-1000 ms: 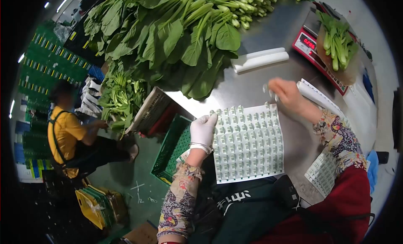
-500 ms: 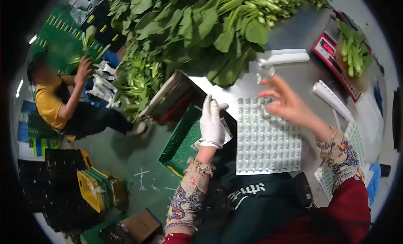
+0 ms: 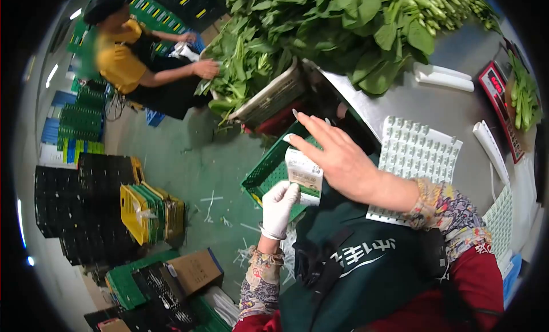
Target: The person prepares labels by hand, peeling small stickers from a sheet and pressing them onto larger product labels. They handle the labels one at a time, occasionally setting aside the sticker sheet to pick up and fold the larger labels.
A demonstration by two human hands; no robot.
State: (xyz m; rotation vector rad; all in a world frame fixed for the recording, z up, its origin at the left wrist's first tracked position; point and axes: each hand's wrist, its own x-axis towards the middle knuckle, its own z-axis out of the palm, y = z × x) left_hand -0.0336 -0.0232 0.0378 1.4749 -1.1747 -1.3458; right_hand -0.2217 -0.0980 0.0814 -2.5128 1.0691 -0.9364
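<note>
1. White-gloved left hand (image 3: 278, 206) pinches a small label slip (image 3: 303, 171) by its lower edge, fingertips closed on the paper.
2. Right hand (image 3: 337, 158) is bare and released, fingers splayed, holding nothing. It hovers just over the slip's top; I cannot tell if it touches.
3. Slip sits upright between the two hands, above the green crate (image 3: 264, 171) and off the left edge of the steel table (image 3: 400, 98).
4. Handling, my judgement: thin printed paper, very light, floppy, creases easily. It is likely sticky wherever a label lifts, and the glove may slide on a glossy backing.
5. Best hold, I judge: pinch a bare margin or corner, thumb against forefinger, and support the opposite edge so it doesn't fold.
6. Bigger label sheet (image 3: 417, 155) lies flat on the table, right of the hands, untouched.
7. Leafy greens (image 3: 343, 23) are piled at the table's far side; a red scale (image 3: 496, 89) with more greens sits at far right.
8. Co-worker (image 3: 123, 58) in yellow handles greens at upper left, well apart from me.
</note>
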